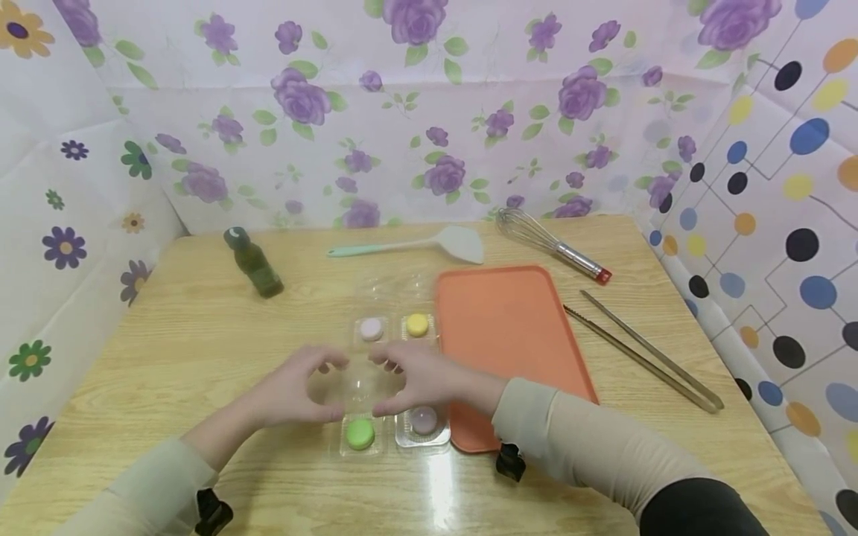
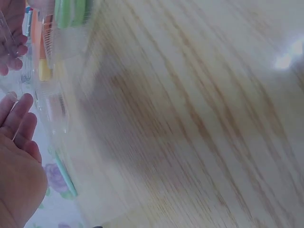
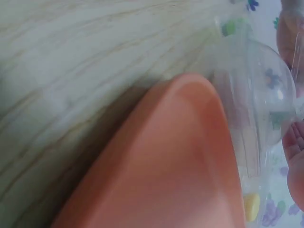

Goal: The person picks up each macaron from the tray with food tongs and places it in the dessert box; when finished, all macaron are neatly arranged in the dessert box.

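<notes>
My left hand (image 1: pixel 295 387) and right hand (image 1: pixel 429 376) face each other, fingers curved, holding the edges of a clear plastic lid (image 1: pixel 358 385) between them. Below the lid, a clear plastic box holds a green macaron (image 1: pixel 360 433) in front and a pale pink macaron (image 1: pixel 372 329) behind. Beside it, another clear box holds a yellow macaron (image 1: pixel 417 324) at the back. Its front compartment has a light purple macaron (image 1: pixel 424 420); a clear dome (image 3: pixel 270 90) covers it in the right wrist view. The right forearm passes over the orange tray (image 1: pixel 499 320).
A white spatula with a mint handle (image 1: pixel 355 251) and a whisk (image 1: pixel 553 246) lie at the back. Metal tongs (image 1: pixel 643 350) lie right of the tray. A dark green bottle (image 1: pixel 253 264) lies at the back left. Patterned sheets surround the wooden table (image 1: pixel 167 327).
</notes>
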`<state>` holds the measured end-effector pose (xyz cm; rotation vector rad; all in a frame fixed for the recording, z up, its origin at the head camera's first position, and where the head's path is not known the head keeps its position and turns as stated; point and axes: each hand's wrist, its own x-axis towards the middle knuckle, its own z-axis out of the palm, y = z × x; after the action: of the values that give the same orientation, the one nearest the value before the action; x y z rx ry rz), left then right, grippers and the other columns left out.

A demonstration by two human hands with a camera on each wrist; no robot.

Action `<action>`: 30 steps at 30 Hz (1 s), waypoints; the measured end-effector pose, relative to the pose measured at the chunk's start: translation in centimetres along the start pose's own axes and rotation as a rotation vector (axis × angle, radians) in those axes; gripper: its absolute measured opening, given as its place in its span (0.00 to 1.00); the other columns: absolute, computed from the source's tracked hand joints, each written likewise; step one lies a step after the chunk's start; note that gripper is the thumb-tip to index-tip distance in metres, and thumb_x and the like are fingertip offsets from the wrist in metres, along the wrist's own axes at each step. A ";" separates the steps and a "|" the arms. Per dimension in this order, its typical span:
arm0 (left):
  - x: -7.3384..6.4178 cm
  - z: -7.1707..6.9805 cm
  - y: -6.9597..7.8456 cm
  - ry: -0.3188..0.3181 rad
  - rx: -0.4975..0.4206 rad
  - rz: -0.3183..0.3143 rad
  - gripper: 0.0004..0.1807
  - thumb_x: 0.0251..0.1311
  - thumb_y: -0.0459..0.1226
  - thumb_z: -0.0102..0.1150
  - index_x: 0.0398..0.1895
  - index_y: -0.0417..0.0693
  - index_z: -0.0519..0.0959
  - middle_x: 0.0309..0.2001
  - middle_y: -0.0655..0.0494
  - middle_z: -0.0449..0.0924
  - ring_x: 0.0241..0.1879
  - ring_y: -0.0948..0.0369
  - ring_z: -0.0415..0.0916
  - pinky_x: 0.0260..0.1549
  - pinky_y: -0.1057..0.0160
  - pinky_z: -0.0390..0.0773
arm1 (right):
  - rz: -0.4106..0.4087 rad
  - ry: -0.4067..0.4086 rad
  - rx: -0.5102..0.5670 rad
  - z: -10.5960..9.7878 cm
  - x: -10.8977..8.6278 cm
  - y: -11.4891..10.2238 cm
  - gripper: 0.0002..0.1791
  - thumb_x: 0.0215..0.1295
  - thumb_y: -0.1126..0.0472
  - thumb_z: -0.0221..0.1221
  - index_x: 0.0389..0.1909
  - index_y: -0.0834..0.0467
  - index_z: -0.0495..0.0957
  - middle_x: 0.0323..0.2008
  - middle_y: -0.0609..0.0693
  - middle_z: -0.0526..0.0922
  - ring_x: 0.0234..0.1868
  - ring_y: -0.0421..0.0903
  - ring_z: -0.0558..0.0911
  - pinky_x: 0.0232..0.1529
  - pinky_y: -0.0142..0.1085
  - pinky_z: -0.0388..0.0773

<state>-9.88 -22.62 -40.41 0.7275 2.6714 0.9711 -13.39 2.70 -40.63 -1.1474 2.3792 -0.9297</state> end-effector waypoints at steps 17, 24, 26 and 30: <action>-1.1 1.3 0.1 -0.113 0.277 0.111 0.52 0.28 0.59 0.75 0.59 0.46 0.67 0.53 0.61 0.68 0.55 0.56 0.62 0.54 0.45 0.60 | -0.033 -0.054 -0.440 1.8 -0.8 -1.7 0.45 0.46 0.30 0.62 0.61 0.54 0.69 0.56 0.47 0.74 0.57 0.45 0.69 0.59 0.39 0.64; -1.4 1.7 0.0 -0.124 0.315 0.121 0.55 0.26 0.63 0.73 0.60 0.46 0.66 0.56 0.58 0.67 0.57 0.56 0.61 0.57 0.45 0.58 | -0.042 -0.074 -0.550 2.2 -0.8 -1.7 0.45 0.45 0.25 0.57 0.60 0.48 0.69 0.56 0.42 0.74 0.57 0.43 0.68 0.58 0.42 0.61; -1.5 1.9 -0.1 -0.141 0.332 0.127 0.57 0.25 0.66 0.71 0.61 0.46 0.65 0.57 0.58 0.66 0.57 0.56 0.61 0.58 0.45 0.58 | -0.050 -0.081 -0.565 2.3 -0.8 -1.8 0.45 0.44 0.24 0.57 0.60 0.47 0.69 0.56 0.42 0.74 0.56 0.43 0.68 0.57 0.41 0.61; -1.5 2.2 -0.2 -0.143 0.354 0.158 0.57 0.24 0.67 0.71 0.61 0.47 0.65 0.57 0.59 0.66 0.57 0.57 0.62 0.57 0.46 0.59 | -0.058 -0.089 -0.589 2.6 -0.9 -1.7 0.44 0.43 0.25 0.59 0.59 0.47 0.68 0.54 0.41 0.74 0.54 0.42 0.68 0.53 0.38 0.61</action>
<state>-7.87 -22.31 -42.13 1.0481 2.7176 0.4546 -10.47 1.56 -41.29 -1.4222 2.6324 -0.1708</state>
